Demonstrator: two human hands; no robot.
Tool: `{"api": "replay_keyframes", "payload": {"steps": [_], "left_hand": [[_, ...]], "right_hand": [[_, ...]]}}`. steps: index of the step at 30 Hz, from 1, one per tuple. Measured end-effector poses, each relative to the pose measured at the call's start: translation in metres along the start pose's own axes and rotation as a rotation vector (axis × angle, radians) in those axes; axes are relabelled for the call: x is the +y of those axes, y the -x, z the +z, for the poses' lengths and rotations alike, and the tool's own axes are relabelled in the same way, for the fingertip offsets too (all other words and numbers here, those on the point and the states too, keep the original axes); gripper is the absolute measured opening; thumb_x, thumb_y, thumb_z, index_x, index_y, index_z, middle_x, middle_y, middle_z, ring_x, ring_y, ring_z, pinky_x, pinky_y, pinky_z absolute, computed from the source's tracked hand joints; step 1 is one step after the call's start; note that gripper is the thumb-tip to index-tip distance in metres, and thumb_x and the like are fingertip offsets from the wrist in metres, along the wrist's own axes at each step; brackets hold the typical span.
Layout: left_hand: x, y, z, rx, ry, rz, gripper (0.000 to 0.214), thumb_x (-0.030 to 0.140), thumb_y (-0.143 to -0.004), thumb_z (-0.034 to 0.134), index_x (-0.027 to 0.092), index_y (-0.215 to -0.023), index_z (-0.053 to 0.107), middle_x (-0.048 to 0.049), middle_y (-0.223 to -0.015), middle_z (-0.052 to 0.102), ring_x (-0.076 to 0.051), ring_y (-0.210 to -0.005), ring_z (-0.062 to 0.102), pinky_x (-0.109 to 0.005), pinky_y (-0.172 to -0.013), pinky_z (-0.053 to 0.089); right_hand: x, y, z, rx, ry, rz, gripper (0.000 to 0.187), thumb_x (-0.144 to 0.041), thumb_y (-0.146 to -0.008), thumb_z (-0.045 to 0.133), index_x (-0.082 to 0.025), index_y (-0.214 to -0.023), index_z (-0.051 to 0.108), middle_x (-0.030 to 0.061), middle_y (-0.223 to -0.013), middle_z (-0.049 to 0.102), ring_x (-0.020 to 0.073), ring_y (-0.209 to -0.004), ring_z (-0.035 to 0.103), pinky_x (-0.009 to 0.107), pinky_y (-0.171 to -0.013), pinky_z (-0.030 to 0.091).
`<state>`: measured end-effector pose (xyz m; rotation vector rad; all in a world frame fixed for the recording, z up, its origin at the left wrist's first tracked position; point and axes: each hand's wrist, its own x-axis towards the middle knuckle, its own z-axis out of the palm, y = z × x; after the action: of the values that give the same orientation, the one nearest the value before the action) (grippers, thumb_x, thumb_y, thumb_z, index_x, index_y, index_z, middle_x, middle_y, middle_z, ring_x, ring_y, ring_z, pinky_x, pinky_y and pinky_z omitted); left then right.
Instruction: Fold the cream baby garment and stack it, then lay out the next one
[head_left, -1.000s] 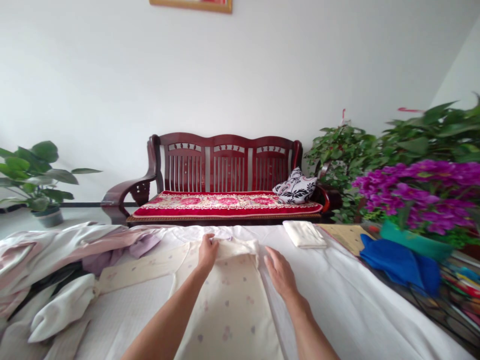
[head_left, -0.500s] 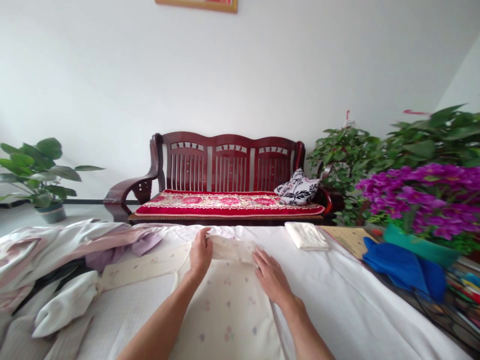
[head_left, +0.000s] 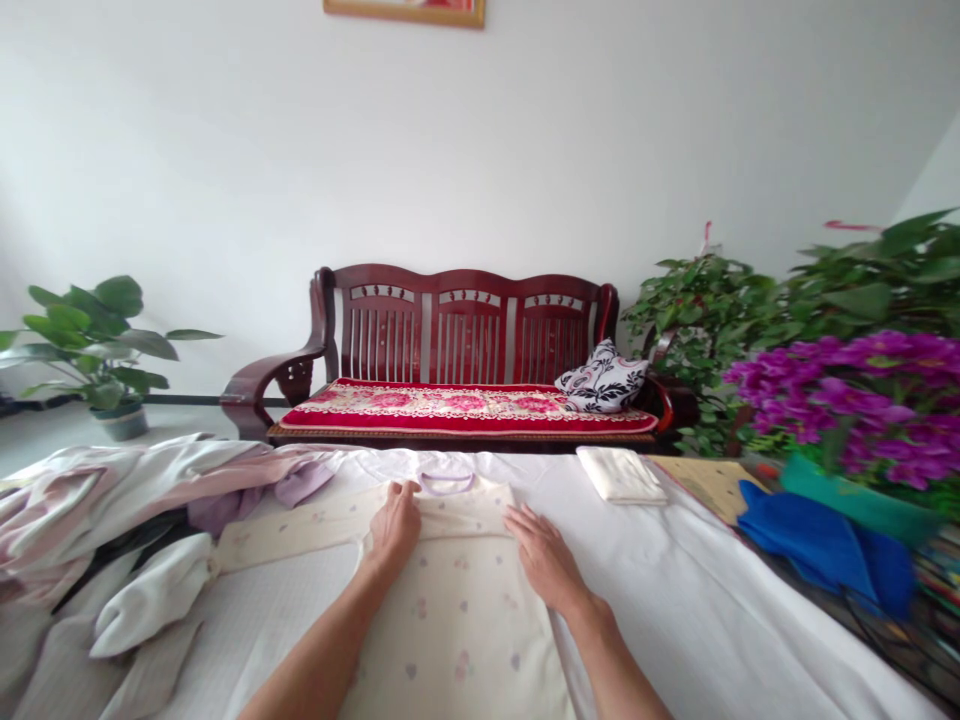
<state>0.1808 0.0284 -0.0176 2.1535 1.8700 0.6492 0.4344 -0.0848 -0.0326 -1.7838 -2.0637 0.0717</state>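
As hands (head_left: 396, 525) (head_left: 546, 558) touch shirt (head_left: 459, 615), flowers (head_left: 862, 400) in planter (head_left: 855, 500)

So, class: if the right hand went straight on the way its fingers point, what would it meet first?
The right hand would first meet the upper part of the cream shirt, at its fingertips; beyond that, the lilac neckline probably comes next, though depth is hard to judge.

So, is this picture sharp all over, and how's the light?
Head view, right edge: the purple flowers and blue cloth look smeared, seemingly stretched; head view, centre: the wooden bench shows more crisply; head view, foreground: soft light, no hard shadows beside the left hand or right hand.
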Motion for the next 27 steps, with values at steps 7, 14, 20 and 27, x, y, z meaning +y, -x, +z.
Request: {"api": "replay_keyframes", "payload": {"steps": [7,14,20,27], "left_hand": [[0.019,0.009,-0.011,0.053,-0.102,0.284,0.044,0.0,-0.083,0.039,0.021,-0.113,0.063,-0.0096,-0.126,0.056,-0.025,-0.114,0.052,-0.038,-0.097,0.036],[0.037,0.03,-0.012,-0.046,-0.084,0.466,0.023,0.016,-0.084,0.055,0.021,-0.105,0.062,-0.0074,-0.109,0.06,-0.024,-0.1,0.056,-0.035,-0.086,0.039],[0.007,0.024,-0.02,-0.145,-0.167,0.403,0.014,0.018,-0.086,0.056,0.021,-0.095,0.066,-0.0087,-0.101,0.062,-0.025,-0.098,0.056,-0.035,-0.085,0.039],[-0.012,0.024,-0.03,-0.178,-0.142,0.457,0.009,0.019,-0.086,0.059,0.022,-0.092,0.064,-0.0045,-0.099,0.063,-0.021,-0.096,0.054,-0.03,-0.081,0.039]], "right_hand": [[-0.008,0.001,-0.008,-0.012,0.0,-0.044,0.041,-0.026,-0.092,0.046,-0.033,-0.13,0.06,-0.0006,-0.147,0.049,0.0237,-0.143,0.032,0.05,-0.116,0.022],[-0.008,0.0,-0.002,0.0,-0.011,-0.006,0.049,-0.025,-0.091,0.046,-0.027,-0.139,0.051,0.0035,-0.147,0.049,0.0222,-0.14,0.036,0.046,-0.115,0.026],[-0.011,-0.001,-0.004,0.081,-0.023,-0.064,0.059,-0.011,-0.08,0.047,-0.027,-0.137,0.054,0.0037,-0.143,0.054,0.0201,-0.136,0.042,0.043,-0.116,0.027],[-0.023,-0.002,-0.002,0.093,-0.057,-0.151,0.047,-0.014,-0.083,0.05,-0.028,-0.127,0.063,0.0025,-0.132,0.062,0.0206,-0.13,0.047,0.042,-0.114,0.032]]}}
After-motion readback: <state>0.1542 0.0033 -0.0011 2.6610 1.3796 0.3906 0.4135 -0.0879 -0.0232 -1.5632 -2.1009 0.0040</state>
